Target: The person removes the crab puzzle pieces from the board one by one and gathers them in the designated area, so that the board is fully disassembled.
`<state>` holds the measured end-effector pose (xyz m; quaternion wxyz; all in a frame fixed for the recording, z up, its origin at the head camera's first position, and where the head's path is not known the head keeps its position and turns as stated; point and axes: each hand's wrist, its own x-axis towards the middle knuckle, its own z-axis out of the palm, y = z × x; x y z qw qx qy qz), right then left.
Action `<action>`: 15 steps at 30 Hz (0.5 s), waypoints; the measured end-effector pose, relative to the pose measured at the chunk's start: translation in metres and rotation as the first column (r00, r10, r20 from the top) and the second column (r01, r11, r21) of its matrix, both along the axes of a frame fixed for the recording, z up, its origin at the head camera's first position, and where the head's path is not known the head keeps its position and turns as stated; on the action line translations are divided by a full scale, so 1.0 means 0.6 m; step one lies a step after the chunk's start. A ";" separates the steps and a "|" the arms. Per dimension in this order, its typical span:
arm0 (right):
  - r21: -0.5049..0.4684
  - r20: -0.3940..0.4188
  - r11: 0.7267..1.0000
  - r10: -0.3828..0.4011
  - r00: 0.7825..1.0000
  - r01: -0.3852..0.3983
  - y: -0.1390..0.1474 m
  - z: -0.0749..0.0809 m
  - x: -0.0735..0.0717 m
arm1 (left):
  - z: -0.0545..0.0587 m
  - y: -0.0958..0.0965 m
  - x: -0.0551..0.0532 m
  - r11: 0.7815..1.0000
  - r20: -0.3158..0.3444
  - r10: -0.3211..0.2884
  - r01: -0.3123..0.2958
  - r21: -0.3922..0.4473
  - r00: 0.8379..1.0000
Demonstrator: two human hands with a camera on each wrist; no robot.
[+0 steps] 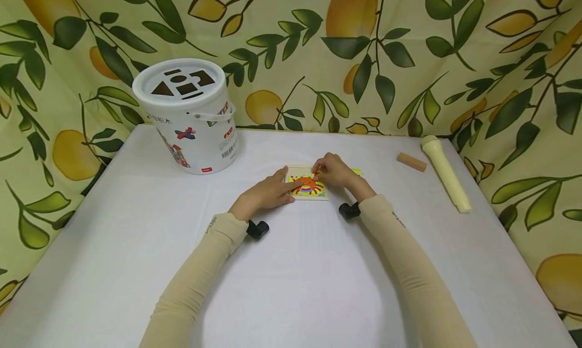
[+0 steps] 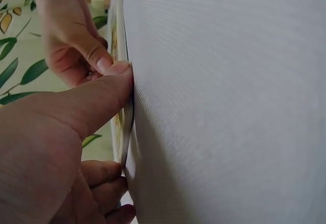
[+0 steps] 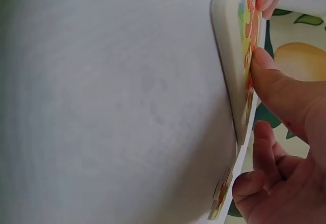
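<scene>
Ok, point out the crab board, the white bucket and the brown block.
Crab board (image 1: 307,189): head view, on the crab's belly.
White bucket (image 1: 196,142): head view, on its side wall.
Brown block (image 1: 411,162): head view, midway along it.

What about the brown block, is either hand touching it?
No, the block lies beside the cream rod, apart from the left hand and right hand.

Looks bright and evenly lit, apparently from above, in head view. Casts soft shadows on worktop (image 1: 295,292) along inner sides of sleeves (image 1: 195,277). Turns dimmer, greyer in both wrist views. Darkens beside fingers (image 2: 102,172) in left wrist view, toward left edge in right. Softens on curtain (image 3: 298,58) and bucket (image 3: 308,2) behind.
</scene>
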<state>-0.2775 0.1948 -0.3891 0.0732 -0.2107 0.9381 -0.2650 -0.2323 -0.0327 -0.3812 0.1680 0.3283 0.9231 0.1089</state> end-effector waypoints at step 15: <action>0.041 0.002 0.998 0.052 0.999 -0.052 -0.001 0.004 0.003 | 0.000 0.002 0.001 1.000 0.018 0.026 -0.026 -0.002 1.000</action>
